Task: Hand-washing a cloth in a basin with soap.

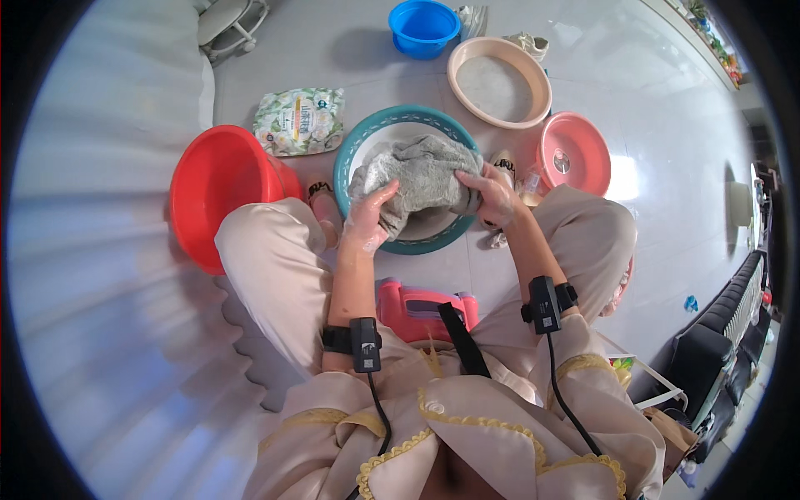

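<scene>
A wet grey towel-like cloth [425, 172] is bunched between my two hands, over a teal-rimmed basin [406, 247] with a white inside. My left hand [369, 215] grips the cloth's left end, thumb on top. Its right end is in my right hand [494, 190], the thumb again lying over the fabric. Whitish suds or wetness show on both hands. The fingers under the cloth are hidden, and so is much of the basin's inside.
Red basin [215, 187] at the left; floral-printed packet [300, 122] behind it. Beyond the teal basin are a blue basin [424, 28] and a peach basin [459, 84]; a pink basin [584, 153] is at the right. A pink plastic stool [400, 312] is between my legs. White curtain [112, 250] hangs left.
</scene>
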Demonstrator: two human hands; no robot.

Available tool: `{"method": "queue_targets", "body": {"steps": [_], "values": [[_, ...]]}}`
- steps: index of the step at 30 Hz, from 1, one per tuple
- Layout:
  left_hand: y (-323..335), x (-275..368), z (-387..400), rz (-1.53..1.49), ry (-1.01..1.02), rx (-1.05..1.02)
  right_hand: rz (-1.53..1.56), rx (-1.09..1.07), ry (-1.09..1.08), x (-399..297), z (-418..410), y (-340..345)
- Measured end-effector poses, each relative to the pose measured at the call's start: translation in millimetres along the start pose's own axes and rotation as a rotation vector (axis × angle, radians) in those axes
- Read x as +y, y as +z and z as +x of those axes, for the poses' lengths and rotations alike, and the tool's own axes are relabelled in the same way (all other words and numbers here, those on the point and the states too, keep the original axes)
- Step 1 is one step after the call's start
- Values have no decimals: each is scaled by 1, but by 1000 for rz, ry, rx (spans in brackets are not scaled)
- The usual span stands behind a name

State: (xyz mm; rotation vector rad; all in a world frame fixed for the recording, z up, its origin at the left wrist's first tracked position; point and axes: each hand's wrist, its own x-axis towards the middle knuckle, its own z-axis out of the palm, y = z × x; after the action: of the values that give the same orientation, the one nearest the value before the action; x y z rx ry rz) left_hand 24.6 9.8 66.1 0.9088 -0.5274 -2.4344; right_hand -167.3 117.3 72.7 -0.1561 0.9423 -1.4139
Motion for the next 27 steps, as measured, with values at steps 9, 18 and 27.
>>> {"method": "queue_targets", "body": {"steps": [9,18,27], "values": [[-7,13,-12,-68,-21,-72,-513,467,-371,13,7,-28],[-14,28,-17,-85,-58,-197,-1628,-138,-62,-4,-6,8],[-20,-21,13,-53,132,209,-528,135,-267,45,20,18]]}}
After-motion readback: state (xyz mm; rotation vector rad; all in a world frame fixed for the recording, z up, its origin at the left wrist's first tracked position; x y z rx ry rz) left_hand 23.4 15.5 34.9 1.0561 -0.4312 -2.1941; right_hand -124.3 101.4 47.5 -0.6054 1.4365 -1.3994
